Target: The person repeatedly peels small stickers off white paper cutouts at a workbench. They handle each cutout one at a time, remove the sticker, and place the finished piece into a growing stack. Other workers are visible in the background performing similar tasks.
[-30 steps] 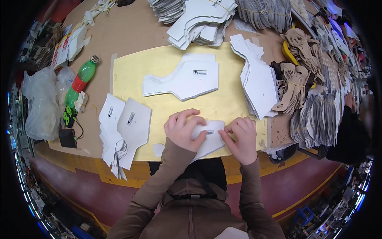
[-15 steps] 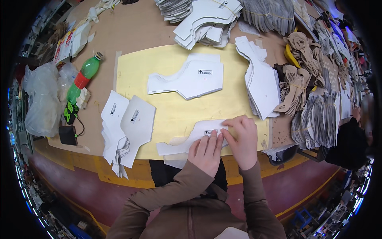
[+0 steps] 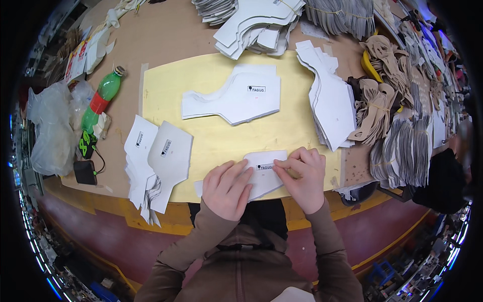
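A white cut shoe-upper piece (image 3: 265,185) with a small dark boxed print lies at the table's near edge in front of me. My left hand (image 3: 225,190) rests over its left part, fingers stretched out and slightly apart. My right hand (image 3: 304,179) has thumb and forefinger pinched together at the right end of the print; what sits between the tips is too small to make out. Farther off lies a stack of similar white printed pieces (image 3: 241,103). To the left, two fanned piles of them, a left pile (image 3: 138,146) and a right pile (image 3: 173,151), overlap the edge.
A yellow sheet (image 3: 211,136) covers the middle of the table. White pieces (image 3: 329,103) lie on its right side, beside beige bundles (image 3: 375,103) and grey stacks (image 3: 397,151). At the left are a green bottle (image 3: 108,86), a plastic bag (image 3: 50,126) and a black power bank (image 3: 85,172).
My left hand has moved left, off the print to the piece's left part, uncovering the print. My right hand has shifted slightly and stays pinched at the print's right end.
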Tool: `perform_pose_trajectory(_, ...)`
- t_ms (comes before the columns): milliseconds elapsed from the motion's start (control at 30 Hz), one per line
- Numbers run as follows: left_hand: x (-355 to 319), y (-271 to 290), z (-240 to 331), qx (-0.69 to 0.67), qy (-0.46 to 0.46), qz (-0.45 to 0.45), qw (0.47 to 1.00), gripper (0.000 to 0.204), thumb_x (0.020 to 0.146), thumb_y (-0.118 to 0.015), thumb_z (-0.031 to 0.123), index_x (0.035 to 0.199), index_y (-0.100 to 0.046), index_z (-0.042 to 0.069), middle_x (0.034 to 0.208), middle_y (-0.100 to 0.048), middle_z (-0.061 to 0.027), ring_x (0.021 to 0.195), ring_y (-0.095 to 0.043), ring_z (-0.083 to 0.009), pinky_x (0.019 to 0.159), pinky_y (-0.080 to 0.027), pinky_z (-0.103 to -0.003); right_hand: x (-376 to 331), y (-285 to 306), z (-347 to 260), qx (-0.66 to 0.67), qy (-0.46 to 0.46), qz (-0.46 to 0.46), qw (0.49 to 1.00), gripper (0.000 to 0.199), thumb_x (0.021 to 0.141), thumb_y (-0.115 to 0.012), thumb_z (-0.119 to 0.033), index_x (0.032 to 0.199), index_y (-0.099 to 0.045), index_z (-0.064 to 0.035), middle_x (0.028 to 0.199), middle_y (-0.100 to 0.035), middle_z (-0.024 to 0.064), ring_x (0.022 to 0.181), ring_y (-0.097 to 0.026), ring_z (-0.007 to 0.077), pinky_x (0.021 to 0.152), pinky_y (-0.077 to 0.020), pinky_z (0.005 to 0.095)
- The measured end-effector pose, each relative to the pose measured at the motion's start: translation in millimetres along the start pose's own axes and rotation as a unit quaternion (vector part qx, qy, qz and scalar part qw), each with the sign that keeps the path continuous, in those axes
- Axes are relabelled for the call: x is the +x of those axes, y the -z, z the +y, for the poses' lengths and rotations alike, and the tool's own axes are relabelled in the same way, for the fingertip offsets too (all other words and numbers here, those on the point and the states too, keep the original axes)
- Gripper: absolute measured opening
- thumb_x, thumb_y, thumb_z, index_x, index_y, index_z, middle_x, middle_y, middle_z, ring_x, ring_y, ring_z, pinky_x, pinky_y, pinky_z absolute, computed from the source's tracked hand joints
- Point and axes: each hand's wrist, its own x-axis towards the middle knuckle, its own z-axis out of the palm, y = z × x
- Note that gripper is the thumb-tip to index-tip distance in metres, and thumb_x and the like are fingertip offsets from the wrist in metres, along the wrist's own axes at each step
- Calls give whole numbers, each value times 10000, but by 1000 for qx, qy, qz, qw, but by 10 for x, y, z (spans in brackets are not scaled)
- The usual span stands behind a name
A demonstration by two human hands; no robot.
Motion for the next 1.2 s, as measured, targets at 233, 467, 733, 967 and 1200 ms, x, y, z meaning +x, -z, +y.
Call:
perform_pose_trajectory(233,81,-22,53,-158,128,34,978,426,854,-734,29,1272,-652,16,1225,-662,-140,1028,-629,-272,894,-516,-351,10,15,4,-2,-15,-8,1000,71,774,-832,-190,817,-776,-193,802,-542,-56,806,-498,165,766,-313,344)
perform_pose_trajectory(467,241,-153,-37,-319,261,28,911,371,852,-762,-23,1206,-650,-20,950,-647,-33,761,-555,-69,702,-483,-202,23,24,5,-4,-13,-11,1000,80,767,-838,-199,816,-775,-197,797,-541,-59,804,-498,163,757,-311,342)
perform_pose_trajectory(733,254,-186,-44,-329,271,13,905,344,861,-763,-21,1186,-651,-25,903,-625,1,729,-518,-43,669,-459,-189,27,22,-11,-8,-14,-14,1000,77,770,-837,-198,812,-773,-198,796,-534,-60,801,-495,163,749,-309,342)
perform_pose_trajectory(967,326,-146,21,-217,236,-42,946,286,898,-697,79,1182,-666,66,1041,-610,-81,872,-603,-224,765,-503,-339,15,37,34,-8,7,-13,1000,119,761,-844,-190,866,-790,-176,786,-521,-48,797,-487,166,759,-317,338)
perform_pose_trajectory(1200,253,-270,60,21,38,94,995,258,783,-773,100,1036,-764,150,1182,-656,-62,1116,-546,-310,976,-425,-423,-26,40,78,-21,50,-9,998,172,810,-814,-237,976,-778,-215,842,-549,-58,834,-506,165,775,-334,341)
